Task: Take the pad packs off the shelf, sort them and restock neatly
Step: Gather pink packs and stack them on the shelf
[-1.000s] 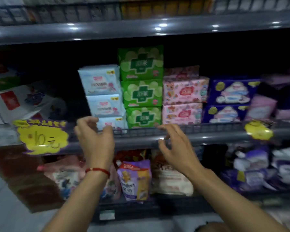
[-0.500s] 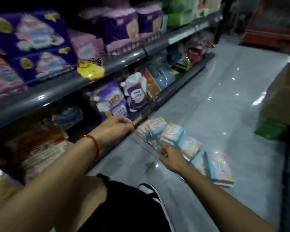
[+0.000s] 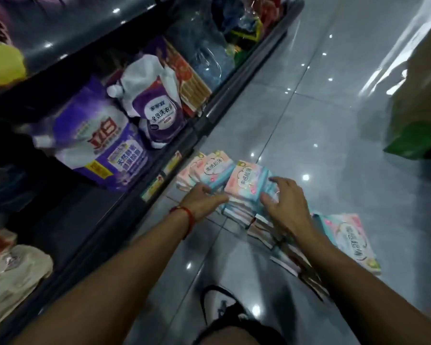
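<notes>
I am crouched in a shop aisle, looking down at my two bare arms reaching to a row of pad packs [image 3: 237, 192] stacked on the glossy tiled floor [image 3: 309, 120], just beside the bottom shelf edge [image 3: 164, 170]. The packs are pink and pale blue, leaning on one another like fallen dominoes, and the row trails back toward me under my right arm.

My left hand [image 3: 204, 199], with a red string bracelet [image 3: 184, 215] at the wrist, presses against the near side of one stack, fingers mostly straight and together. My right hand [image 3: 284, 202] curls its spread fingers over the top of the neighbouring stack; I judge it is cupping the packs, though I cannot tell how firmly. One larger pack [image 3: 351, 242] lies flat on the tiles to my right, apart from the row.

The risk, as I judge it: the wrappers look slick and the stacks lean, so squeezing a bundle from both sides could make the middle packs squirt out, or topple the row across the floor.

On my left the shelf lip, with its price tags [image 3: 157, 181], runs close beside the row, with purple detergent pouches [image 3: 105, 143] just behind it. To the right the floor lies open until a cardboard box [image 3: 418, 100]. My shoe [image 3: 224, 312] sits directly below my arms.
</notes>
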`<state>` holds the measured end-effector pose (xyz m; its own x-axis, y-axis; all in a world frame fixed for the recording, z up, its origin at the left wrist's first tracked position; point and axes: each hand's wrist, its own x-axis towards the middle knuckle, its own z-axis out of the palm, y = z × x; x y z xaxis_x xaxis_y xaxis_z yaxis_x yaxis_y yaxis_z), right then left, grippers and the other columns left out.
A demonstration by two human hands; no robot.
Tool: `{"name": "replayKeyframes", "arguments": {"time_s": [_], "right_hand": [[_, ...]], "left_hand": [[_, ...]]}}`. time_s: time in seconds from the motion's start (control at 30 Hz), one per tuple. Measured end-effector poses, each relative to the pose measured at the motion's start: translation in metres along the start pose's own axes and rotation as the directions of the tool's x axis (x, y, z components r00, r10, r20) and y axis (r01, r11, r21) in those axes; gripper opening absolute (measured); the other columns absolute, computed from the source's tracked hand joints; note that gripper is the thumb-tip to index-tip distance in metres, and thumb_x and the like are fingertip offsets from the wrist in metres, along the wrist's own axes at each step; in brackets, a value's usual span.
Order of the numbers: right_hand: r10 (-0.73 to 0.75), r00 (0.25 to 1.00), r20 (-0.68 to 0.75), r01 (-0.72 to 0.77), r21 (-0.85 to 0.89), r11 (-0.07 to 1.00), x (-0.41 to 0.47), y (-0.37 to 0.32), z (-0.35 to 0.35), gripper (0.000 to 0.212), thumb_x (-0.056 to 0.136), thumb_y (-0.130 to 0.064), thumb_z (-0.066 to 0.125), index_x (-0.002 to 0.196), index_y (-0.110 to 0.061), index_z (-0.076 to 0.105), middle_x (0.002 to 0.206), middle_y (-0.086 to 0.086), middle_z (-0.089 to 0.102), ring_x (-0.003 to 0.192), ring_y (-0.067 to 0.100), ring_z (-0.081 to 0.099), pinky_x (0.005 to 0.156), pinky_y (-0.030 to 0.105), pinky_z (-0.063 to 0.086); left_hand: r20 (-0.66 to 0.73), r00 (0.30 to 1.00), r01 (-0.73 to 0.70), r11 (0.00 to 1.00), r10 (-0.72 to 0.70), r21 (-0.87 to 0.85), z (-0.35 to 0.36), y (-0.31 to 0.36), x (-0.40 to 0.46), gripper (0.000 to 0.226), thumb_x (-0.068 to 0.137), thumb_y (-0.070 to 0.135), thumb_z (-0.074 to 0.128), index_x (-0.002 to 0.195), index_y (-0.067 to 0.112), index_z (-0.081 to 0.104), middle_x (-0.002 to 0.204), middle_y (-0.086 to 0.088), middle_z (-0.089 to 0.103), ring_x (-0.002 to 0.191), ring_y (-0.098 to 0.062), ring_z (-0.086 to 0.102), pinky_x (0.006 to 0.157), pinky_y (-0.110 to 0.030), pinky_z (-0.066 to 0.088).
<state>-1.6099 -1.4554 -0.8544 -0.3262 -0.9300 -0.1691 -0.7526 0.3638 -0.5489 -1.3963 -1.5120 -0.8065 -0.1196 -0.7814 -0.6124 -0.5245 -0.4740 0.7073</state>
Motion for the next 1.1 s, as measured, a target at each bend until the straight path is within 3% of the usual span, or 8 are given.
{"name": "replayKeyframes", "arguments": {"time_s": [0.13,0.3,0.4,0.53,0.63,0.77,0.9,1.1], "right_hand": [[0.105,0.994,0.039,-0.1,-0.111,0.989,0.048,0.009,-0.018,0.058,0.094,-0.061,0.05,0.14,-0.025,0.057,0.143,0.01,0.058,0.128,0.035,0.054,0.108,0.049,0.043],[0.273,0.949,0.159,-0.237,-0.213,0.948,0.021,0.057,-0.059,0.063,0.09,-0.072,0.033,0.131,-0.034,0.061,0.135,0.001,0.064,0.124,0.031,0.055,0.107,0.05,0.039],[0.361,0.916,0.177,-0.347,-0.104,0.932,-0.004,0.104,-0.081,0.076,0.085,-0.08,0.032,0.134,-0.03,0.059,0.142,0.004,0.06,0.123,0.031,0.056,0.106,0.048,0.041],[0.489,0.773,0.404,-0.583,0.15,0.798,-0.03,0.145,-0.106,0.052,0.091,-0.078,0.045,0.105,-0.034,0.067,0.108,-0.002,0.067,0.099,0.022,0.06,0.089,0.04,0.047],[0.465,0.735,0.493,-0.605,0.168,0.778,-0.026,0.166,-0.107,0.079,0.06,-0.1,0.053,0.12,-0.049,0.063,0.125,0.001,0.064,0.123,0.036,0.052,0.096,0.065,0.049],[0.455,0.695,0.557,-0.649,0.212,0.731,-0.034,0.167,-0.084,0.079,0.066,-0.093,0.054,0.112,-0.031,0.071,0.099,0.002,0.078,0.089,0.025,0.072,0.079,0.039,0.057],[0.476,0.667,0.572,-0.681,0.211,0.701,-0.05,0.161,-0.066,0.085,0.061,-0.09,0.061,0.107,-0.02,0.075,0.092,0.005,0.08,0.09,0.026,0.073,0.074,0.034,0.051],[0.438,0.7,0.565,-0.651,0.251,0.716,-0.078,0.137,-0.057,0.064,0.082,-0.073,0.063,0.104,-0.014,0.075,0.082,0.005,0.079,0.061,0.017,0.075,0.047,0.021,0.052]], "left_hand": [[0.122,0.969,0.239,0.94,-0.215,-0.244,0.052,-0.032,0.03,0.089,0.07,0.061,0.081,0.138,0.019,0.043,0.132,-0.004,0.053,0.114,-0.028,0.053,0.09,-0.048,0.056],[0.331,0.896,0.393,0.874,-0.295,-0.285,0.125,-0.062,0.013,0.08,0.07,0.065,0.078,0.134,0.024,0.053,0.139,-0.009,0.049,0.116,-0.032,0.051,0.09,-0.05,0.057],[0.437,0.838,0.487,0.809,-0.327,-0.329,0.167,-0.068,-0.007,0.114,0.06,0.073,0.082,0.154,0.03,0.033,0.158,-0.008,0.033,0.136,-0.041,0.038,0.093,-0.06,0.053],[0.498,0.8,0.567,0.691,-0.333,-0.449,0.205,-0.074,-0.026,0.148,0.04,0.079,0.087,0.159,0.045,0.005,0.169,0.005,0.006,0.152,-0.044,0.01,0.093,-0.077,0.043],[0.508,0.819,0.534,0.682,-0.267,-0.5,0.225,-0.073,-0.019,0.133,0.057,0.072,0.083,0.159,0.043,0.002,0.168,0.0,0.014,0.151,-0.044,0.015,0.098,-0.079,0.037],[0.599,0.792,0.519,0.653,-0.124,-0.552,0.255,-0.056,-0.022,0.079,0.074,0.073,0.07,0.137,0.029,0.056,0.129,-0.008,0.067,0.114,-0.033,0.065,0.085,-0.059,0.057],[0.476,0.863,0.471,0.603,-0.167,-0.643,0.279,-0.071,-0.016,0.106,0.05,0.066,0.093,0.141,0.029,0.055,0.124,-0.009,0.072,0.109,-0.033,0.071,0.088,-0.062,0.056],[0.448,0.887,0.439,0.512,-0.114,-0.738,0.261,-0.094,-0.042,0.094,0.058,0.058,0.093,0.138,0.025,0.058,0.123,-0.013,0.072,0.109,-0.036,0.071,0.094,-0.059,0.055]]}}
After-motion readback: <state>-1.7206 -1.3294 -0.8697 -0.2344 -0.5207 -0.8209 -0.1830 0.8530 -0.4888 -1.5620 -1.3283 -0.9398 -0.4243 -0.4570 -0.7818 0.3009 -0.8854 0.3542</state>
